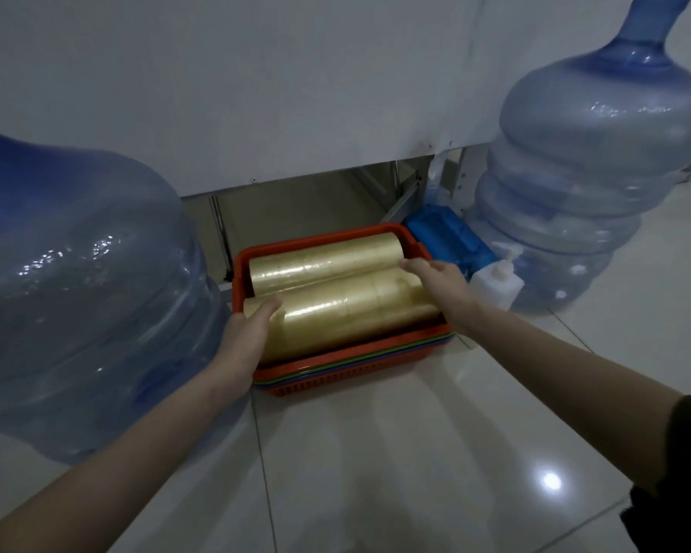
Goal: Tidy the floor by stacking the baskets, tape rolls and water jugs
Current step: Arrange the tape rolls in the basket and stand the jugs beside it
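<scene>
A stack of nested baskets (360,363), orange on top with green and purple rims below, sits on the floor by a white panel. Two long rows of clear yellowish tape rolls lie in it: a far row (324,262) and a near row (352,313). My left hand (248,333) presses flat against the left end of the near row. My right hand (439,281) presses its right end, fingers straight. One blue water jug (76,281) stands close on the left, another (583,181) at the right.
A blue plastic object (451,237) and a small white bottle (497,283) sit between the baskets and the right jug. A gap under the white panel (256,93) opens behind the baskets. Glossy tiled floor (415,453) stretches in front.
</scene>
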